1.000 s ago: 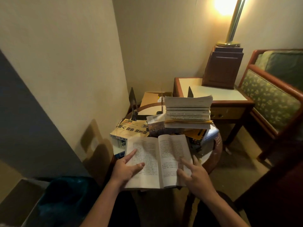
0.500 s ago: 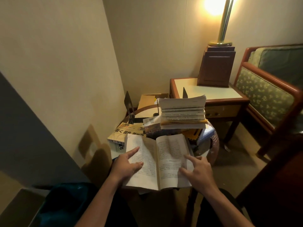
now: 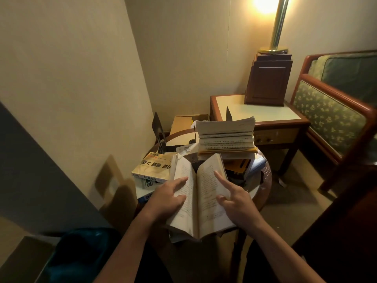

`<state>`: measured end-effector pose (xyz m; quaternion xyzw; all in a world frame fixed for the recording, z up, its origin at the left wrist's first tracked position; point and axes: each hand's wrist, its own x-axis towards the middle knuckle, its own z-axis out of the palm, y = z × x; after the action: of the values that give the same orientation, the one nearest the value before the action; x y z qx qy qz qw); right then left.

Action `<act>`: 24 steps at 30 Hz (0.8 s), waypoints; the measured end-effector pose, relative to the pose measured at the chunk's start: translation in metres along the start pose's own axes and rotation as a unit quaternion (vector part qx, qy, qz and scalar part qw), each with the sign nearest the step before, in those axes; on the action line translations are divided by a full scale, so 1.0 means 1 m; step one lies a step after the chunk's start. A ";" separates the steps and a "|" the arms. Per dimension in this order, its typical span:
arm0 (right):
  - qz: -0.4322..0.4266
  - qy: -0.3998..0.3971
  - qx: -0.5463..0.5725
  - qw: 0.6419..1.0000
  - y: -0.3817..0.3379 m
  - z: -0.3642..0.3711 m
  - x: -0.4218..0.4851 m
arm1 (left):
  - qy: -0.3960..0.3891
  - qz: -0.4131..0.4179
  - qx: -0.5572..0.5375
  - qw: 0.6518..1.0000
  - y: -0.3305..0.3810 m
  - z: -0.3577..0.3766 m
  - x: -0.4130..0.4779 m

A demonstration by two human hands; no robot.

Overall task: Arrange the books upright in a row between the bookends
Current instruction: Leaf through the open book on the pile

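With the open book (image 3: 206,201) as the centre of the dial, a dark teal bundle (image 3: 81,252) lies at eight o'clock, too deep in shadow to make out. At eleven o'clock a black bookend (image 3: 158,129) stands upright at the far left edge of the round table (image 3: 265,180). Just in front of it a yellow book (image 3: 153,168) lies flat on other flat books, close against the open book's left cover. The left hand (image 3: 167,199) rests on the left page with its fingers straight and spread, the forefinger reaching toward the gutter, and it grips nothing. The open book sits at the table's near edge, its two halves raised into a V with the spine lowest. The right hand (image 3: 236,203) lies on the right page, forefinger straight and pointing to eleven o'clock, thumb against the paper, and its other fingers are hidden behind the hand. At one o'clock a stack of books (image 3: 226,137) lies flat on top of more books, page edges toward the camera, and the tip of a second bookend (image 3: 228,115) shows just behind it. Every book in view lies flat or open. Farther out at one o'clock a side table (image 3: 255,111) carries a dark wooden lamp base (image 3: 267,82) with a brass pole (image 3: 279,23). At two o'clock stands a green patterned armchair (image 3: 330,119).
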<state>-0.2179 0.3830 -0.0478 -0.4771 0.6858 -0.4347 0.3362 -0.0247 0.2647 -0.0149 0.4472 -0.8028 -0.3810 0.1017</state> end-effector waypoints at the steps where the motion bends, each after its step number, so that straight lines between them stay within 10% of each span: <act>1: -0.009 0.000 -0.001 1.000 -0.003 0.003 0.000 | -0.007 0.005 -0.003 1.000 0.004 0.000 -0.001; 24: -0.033 0.001 0.005 0.999 -0.022 0.007 -0.004 | -0.020 0.015 -0.278 0.960 0.029 0.043 -0.009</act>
<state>-0.2024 0.3816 -0.0303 -0.4976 0.6677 -0.4496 0.3230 -0.0599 0.3037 -0.0226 0.3818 -0.6733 -0.5966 0.2120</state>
